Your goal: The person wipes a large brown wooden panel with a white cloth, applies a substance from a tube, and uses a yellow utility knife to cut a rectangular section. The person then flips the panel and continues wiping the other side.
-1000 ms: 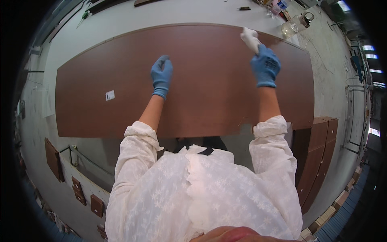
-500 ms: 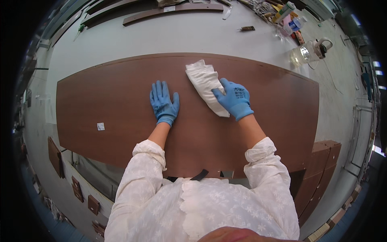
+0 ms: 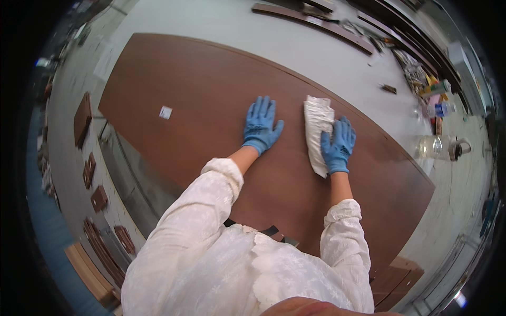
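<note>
A large brown panel (image 3: 211, 89) lies under both my hands, which wear blue gloves. My left hand (image 3: 261, 125) rests flat on its middle, fingers stretched out and slightly spread, holding nothing. To the right of it lies a folded white cloth (image 3: 317, 126), long and creased. My right hand (image 3: 339, 145) grips the right side of this cloth, with the thumb over it and the fingers extended along its edge. The underside of the right hand is hidden. A small white label (image 3: 165, 112) sits on the left part of the panel.
Beyond the panel, a brown strip (image 3: 295, 16) and a small dark tube (image 3: 388, 88) lie on the pale tabletop. A clear jug (image 3: 435, 147) and a bottle (image 3: 441, 109) stand at right. Brown boxes (image 3: 400, 279) are at lower right; small brown boards (image 3: 99, 198) at left.
My view has turned, so the panel and tabletop appear rotated clockwise. The cloth and both hands keep about the same places on the panel; my right fingers look straighter.
</note>
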A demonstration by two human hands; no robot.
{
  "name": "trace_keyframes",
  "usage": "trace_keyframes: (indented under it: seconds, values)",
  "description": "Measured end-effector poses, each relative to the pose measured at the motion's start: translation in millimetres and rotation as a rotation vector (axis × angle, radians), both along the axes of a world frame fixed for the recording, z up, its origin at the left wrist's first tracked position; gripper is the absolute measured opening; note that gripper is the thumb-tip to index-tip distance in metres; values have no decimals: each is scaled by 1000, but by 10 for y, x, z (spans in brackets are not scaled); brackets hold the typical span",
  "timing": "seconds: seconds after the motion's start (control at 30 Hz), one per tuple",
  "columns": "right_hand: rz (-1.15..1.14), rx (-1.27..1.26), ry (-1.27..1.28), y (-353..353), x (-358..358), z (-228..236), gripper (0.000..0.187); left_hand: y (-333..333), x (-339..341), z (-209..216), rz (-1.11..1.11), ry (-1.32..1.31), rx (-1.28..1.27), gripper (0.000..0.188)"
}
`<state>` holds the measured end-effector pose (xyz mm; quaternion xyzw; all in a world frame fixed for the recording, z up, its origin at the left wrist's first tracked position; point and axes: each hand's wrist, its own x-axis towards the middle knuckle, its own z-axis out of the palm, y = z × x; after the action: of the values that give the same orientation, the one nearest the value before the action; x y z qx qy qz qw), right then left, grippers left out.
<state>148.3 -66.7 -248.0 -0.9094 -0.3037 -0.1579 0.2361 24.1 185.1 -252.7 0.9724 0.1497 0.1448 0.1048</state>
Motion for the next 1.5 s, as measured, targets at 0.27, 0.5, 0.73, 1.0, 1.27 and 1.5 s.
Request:
trace_keyframes:
  seconds: [0.27,0.5,0.73,1.0,1.27,1.5]
  values:
    - [45,142,-120,249,-802,532,46,110,-107,15,18,18,-206,77]
    - [347,18,-22,398,-2622,697,44,261,-1443,215,121,-503,-533,52]
    - [645,13,34,773,-4162,520,44,172,-5325,-106,592,-129,-431,50]
    - [1269,-80,185,2354,-5016,477,35,-610,-8779,-346,1692,574,-812,44]
    - [1748,-393,255,3406,-6041,152,31,-2601,-9037,-1217,2196,51,-1189,59]
    - [1664,-968,363,3568,-7461,-394,47,-3089,-9635,-1817,2298,-181,-1375,64]
